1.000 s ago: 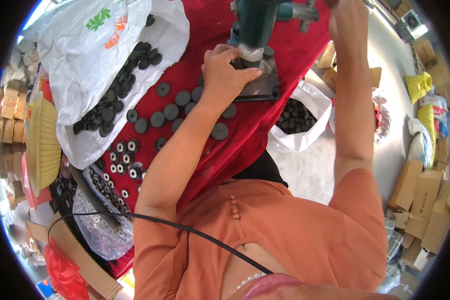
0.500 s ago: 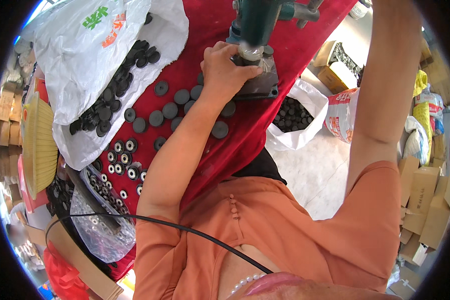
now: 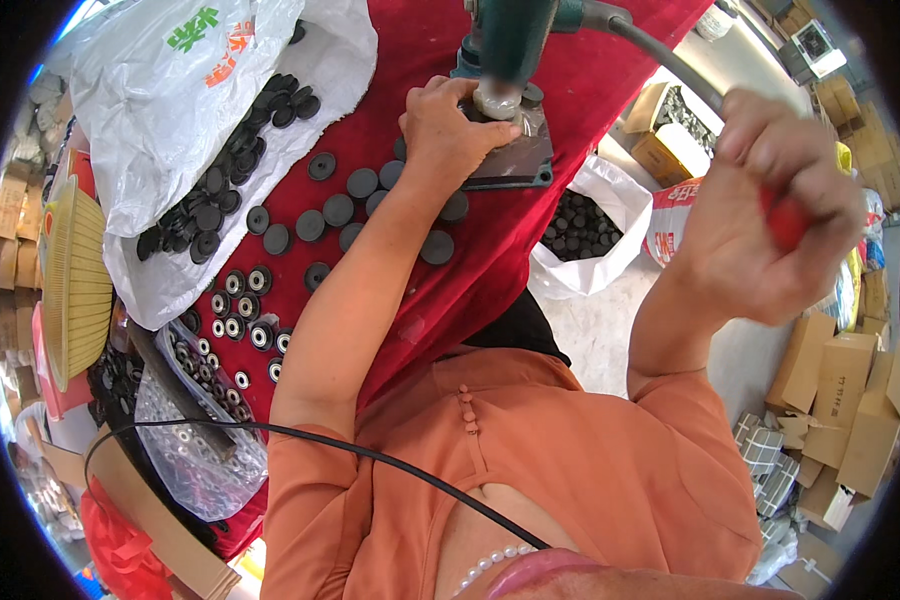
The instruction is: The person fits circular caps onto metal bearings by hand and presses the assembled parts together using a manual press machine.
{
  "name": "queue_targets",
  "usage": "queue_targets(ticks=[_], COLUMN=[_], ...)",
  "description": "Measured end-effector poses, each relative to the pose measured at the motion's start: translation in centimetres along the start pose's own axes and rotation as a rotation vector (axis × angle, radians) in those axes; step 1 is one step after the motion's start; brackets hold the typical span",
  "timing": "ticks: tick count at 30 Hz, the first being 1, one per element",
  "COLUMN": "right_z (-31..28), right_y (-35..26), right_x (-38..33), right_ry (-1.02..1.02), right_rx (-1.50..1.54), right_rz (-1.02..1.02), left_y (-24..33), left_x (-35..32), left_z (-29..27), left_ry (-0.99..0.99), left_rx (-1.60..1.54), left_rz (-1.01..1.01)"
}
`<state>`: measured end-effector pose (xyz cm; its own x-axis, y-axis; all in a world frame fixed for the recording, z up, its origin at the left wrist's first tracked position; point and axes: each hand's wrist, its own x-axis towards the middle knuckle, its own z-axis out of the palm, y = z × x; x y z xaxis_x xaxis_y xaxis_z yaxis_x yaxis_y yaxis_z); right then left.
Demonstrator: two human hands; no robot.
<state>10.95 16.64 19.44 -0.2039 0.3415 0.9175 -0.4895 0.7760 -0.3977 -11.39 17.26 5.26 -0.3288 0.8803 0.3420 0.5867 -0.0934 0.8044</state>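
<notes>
My left hand (image 3: 438,135) is at the base plate (image 3: 525,165) of a dark green hand press (image 3: 515,40). Its thumb and fingers curl around the whitish tip (image 3: 497,100) of the ram, at a dark piece largely hidden by the hand. My right hand (image 3: 770,220) is raised on the right, closed around the red end of the press's long metal lever (image 3: 660,55). Beside my left forearm, several black discs (image 3: 338,210) lie loose on the red cloth (image 3: 410,40). Nearer me are black wheels with shiny bearing centres (image 3: 247,307).
Black discs (image 3: 210,215) lie on a white sack (image 3: 140,130) at left. A clear plastic bag (image 3: 200,460) with small bearings (image 3: 210,362) is nearer. Right of the cloth, a white bag (image 3: 610,262) holds black pieces. Cartons (image 3: 845,375) stand far right. A black cable (image 3: 320,443) crosses low.
My right hand has come down into view from the upper right, bringing the lever round toward me. My left hand stays at the press, almost unmoved.
</notes>
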Motion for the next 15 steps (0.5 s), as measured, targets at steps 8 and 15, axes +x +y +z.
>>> queue_targets(ticks=[8, 15], right_z=[2.1, 3.3], right_y=[3.2, 0.3], right_x=[-8.4, 1.6], right_ry=[0.114, 0.219], right_rx=[-0.236, -0.317], right_rz=[-0.199, -0.068], left_y=[1.0, 5.1], left_x=[-0.4, -5.6], left_z=[-3.5, -8.2], left_ry=[0.043, -0.379], left_rx=[0.226, 0.651], left_rz=[0.175, 0.232])
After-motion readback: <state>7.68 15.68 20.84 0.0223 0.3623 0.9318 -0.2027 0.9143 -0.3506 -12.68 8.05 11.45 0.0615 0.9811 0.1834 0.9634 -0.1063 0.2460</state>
